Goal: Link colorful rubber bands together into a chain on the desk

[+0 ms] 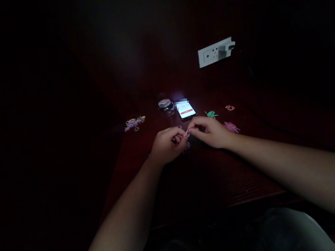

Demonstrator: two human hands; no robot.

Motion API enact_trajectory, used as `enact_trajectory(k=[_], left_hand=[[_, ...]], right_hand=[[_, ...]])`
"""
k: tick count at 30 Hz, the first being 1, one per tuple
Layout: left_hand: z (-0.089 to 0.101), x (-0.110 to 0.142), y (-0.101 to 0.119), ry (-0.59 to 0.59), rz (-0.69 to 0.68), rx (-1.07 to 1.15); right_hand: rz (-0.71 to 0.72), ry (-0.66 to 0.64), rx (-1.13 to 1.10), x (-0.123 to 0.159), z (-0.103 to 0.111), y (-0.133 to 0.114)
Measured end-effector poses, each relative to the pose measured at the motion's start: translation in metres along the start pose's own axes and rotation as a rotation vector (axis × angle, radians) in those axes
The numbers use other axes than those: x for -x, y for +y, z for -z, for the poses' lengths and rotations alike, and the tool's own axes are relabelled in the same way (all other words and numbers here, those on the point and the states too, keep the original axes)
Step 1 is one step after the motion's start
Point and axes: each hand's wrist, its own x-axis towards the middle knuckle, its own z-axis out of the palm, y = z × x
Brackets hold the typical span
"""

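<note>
At left, a mixed heap (pixel 135 123) lies in several colours. The left hand (pixel 168 145), nearer than the jar (pixel 166 108), pinches a pink band (pixel 187 133); this lies at the fingertips, between both hands, above purple bands (pixel 188 144). Behind: a phone (pixel 186 110). The right hand (pixel 210 131) pinches the band's other end. At right, green (pixel 211 114), pink (pixel 231 127) and orange clumps (pixel 230 108) already lie apart; from here, the held band appears unfinished.
</note>
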Motion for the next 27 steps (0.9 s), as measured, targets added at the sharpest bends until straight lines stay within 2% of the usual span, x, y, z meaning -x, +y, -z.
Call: enact_trajectory(k=[9,17,27], left_hand=[[0.002,0.0004,-0.001,-0.004,0.068,0.025],[0.0021,-0.0006,-0.0022,0.084,0.06,-0.001],[-0.0054,0.0004,-0.0059,0.113,0.099,0.042]], right_hand=[[-0.013,-0.021,0.008,-0.0014,-0.0006,0.0006],[-0.015,0.026,0.086,-0.0019,0.0004,-0.0008],[-0.03,-0.03,0.032,-0.0013,-0.0023,0.0053]])
